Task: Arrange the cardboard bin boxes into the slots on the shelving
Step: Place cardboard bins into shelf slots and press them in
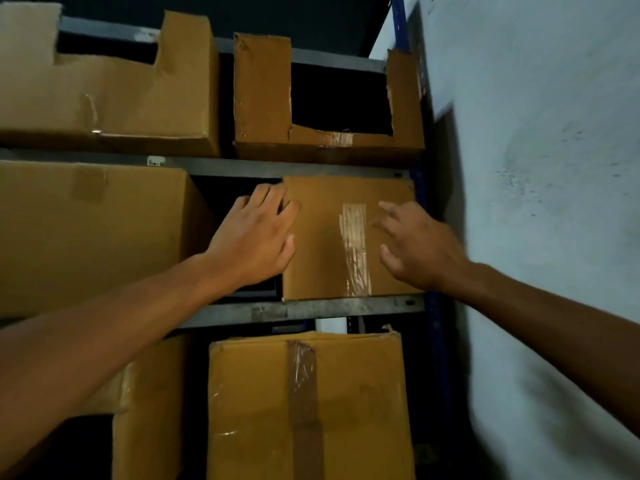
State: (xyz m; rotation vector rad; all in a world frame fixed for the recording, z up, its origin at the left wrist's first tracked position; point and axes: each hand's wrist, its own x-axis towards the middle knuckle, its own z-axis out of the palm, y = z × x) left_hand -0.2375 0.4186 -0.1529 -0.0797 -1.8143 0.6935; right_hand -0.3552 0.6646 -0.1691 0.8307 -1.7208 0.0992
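Observation:
A brown cardboard box [325,265] with a strip of clear tape down its face sits in the right slot of the middle shelf [311,308]. My left hand [256,237] lies flat against the box's left edge, fingers straight, partly over the dark gap beside it. My right hand [419,244] is on the right part of the box's face, fingers spread and relaxed; I cannot tell whether they touch it.
A large box [90,233] fills the middle shelf's left side. Two cut-out bin boxes [114,95] [263,95] stand on the upper shelf. Another taped box [346,410] sits below. A pale wall [540,168] runs close along the right, beside the blue upright [434,323].

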